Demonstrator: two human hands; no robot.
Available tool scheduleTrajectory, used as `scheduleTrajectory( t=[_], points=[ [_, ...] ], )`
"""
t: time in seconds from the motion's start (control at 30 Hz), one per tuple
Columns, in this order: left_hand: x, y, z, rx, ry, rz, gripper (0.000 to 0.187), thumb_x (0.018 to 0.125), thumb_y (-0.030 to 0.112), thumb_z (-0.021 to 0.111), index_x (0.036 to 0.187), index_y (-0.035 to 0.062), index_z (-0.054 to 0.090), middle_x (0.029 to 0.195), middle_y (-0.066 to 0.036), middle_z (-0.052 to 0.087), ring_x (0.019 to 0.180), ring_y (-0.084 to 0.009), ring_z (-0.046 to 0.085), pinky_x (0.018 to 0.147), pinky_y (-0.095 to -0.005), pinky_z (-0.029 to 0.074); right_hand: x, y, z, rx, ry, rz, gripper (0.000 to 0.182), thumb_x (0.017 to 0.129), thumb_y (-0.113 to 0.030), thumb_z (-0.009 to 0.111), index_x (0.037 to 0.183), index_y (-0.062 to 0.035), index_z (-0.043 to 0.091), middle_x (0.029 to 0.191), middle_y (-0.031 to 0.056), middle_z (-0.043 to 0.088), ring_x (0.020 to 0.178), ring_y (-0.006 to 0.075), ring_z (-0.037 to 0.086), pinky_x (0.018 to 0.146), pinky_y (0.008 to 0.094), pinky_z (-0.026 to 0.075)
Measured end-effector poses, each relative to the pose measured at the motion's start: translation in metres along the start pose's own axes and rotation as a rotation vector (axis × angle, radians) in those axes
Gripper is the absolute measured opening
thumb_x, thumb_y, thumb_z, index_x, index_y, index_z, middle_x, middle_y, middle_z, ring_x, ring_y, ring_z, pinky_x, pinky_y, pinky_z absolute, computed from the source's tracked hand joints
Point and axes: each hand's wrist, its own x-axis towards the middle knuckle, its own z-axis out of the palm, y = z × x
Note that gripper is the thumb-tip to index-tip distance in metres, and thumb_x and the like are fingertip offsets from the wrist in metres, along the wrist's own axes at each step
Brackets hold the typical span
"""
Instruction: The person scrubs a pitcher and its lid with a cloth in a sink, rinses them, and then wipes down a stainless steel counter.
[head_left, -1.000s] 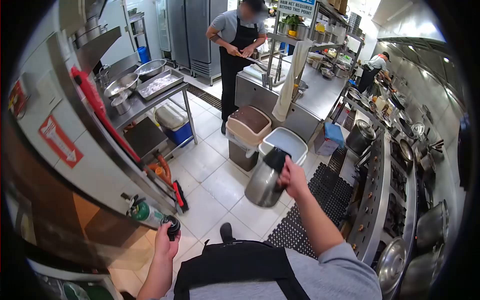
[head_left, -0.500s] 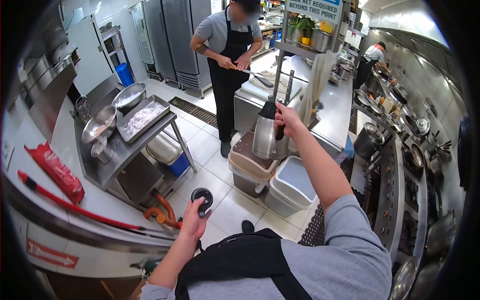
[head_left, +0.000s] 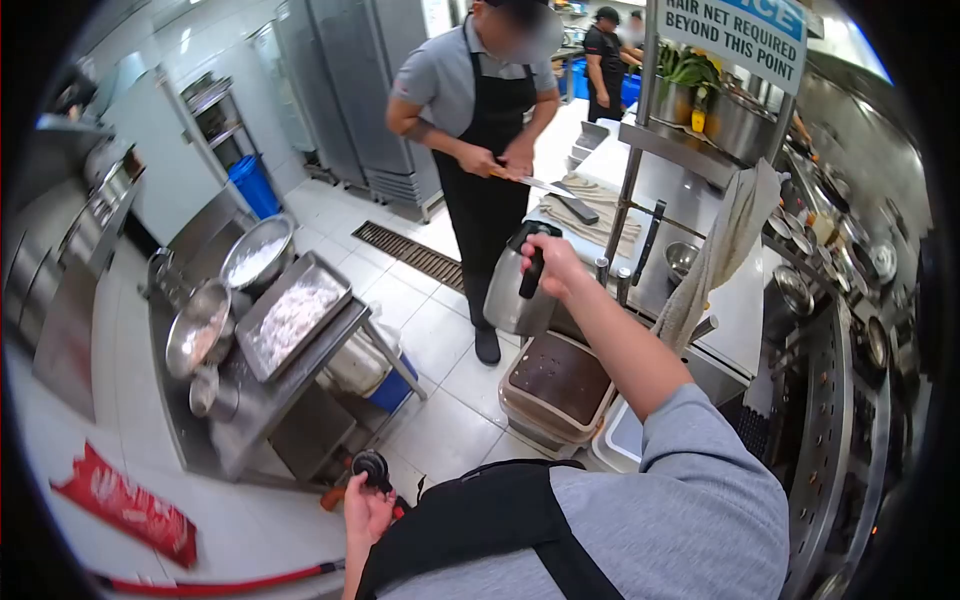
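Note:
My right hand [head_left: 560, 265] is wrapped round the black handle of a stainless steel jug [head_left: 512, 298]. The jug hangs at arm's length, tilted, close in front of a co-worker's dark apron. Low and near my body, my left hand [head_left: 368, 510] holds a round black lid [head_left: 370, 466] in its fingers. Below the jug and to its right stands a lidded bin [head_left: 560, 380] with a brown top. The co-worker [head_left: 480, 110] faces the counter and holds a knife [head_left: 540, 184] in both hands, its blade beside a dark flat block [head_left: 573, 207] on a striped towel [head_left: 615, 225].
A steel table [head_left: 250, 425] at left carries a tray of white floury pieces [head_left: 295, 318] and several bowls. A cloth [head_left: 715, 250] hangs from the shelf post at right. A floor drain [head_left: 405, 250] runs behind the co-worker. Stoves and pans line the right wall.
My view has shifted towards the counter. The jug now tilts more and overlaps the co-worker's apron. My left hand with the lid sits lower and closer to my body.

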Motion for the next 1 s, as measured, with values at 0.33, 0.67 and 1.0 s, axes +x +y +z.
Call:
scheduleTrajectory(
  t=[0.33,0.67,1.0],
  points=[
    [0.15,0.076,0.157,0.34,-0.431,-0.276,0.046,0.089,0.05,0.045,0.103,0.0087,0.062,0.097,-0.006,0.065,0.088,-0.022,0.06,0.078,-0.0415,0.048,-0.165,-0.042,-0.065,-0.536,0.459,-0.232,0.02,0.088,-0.025,0.067,0.08,-0.0073,0.062,0.056,-0.0068,0.045,0.045,0.0026,0.037,0.041,0.0204,0.027],
    [0.172,-0.041,0.331,0.534,-0.677,-0.489,0.063,0.09,0.069,0.038,0.11,0.0126,0.057,0.083,-0.005,0.059,0.063,-0.0144,0.05,0.056,-0.0265,0.039,-0.319,-0.14,-0.182,-0.602,1.295,-0.771,0.035,0.09,-0.033,0.065,0.072,-0.0033,0.063,0.058,-0.0051,0.048,0.046,0.002,0.036,0.043,0.0199,0.027],
    [0.117,-0.16,0.405,0.562,-0.742,-0.535,0.042,0.096,0.044,0.043,0.119,0.0117,0.056,0.107,-0.011,0.063,0.086,-0.0206,0.056,0.076,-0.033,0.044,-0.179,-0.237,-0.44,-0.63,1.112,-0.836,0.043,0.091,-0.038,0.061,0.065,-0.005,0.062,0.055,-0.0023,0.049,0.048,0.0062,0.039,0.046,0.0263,0.031]
  ],
)
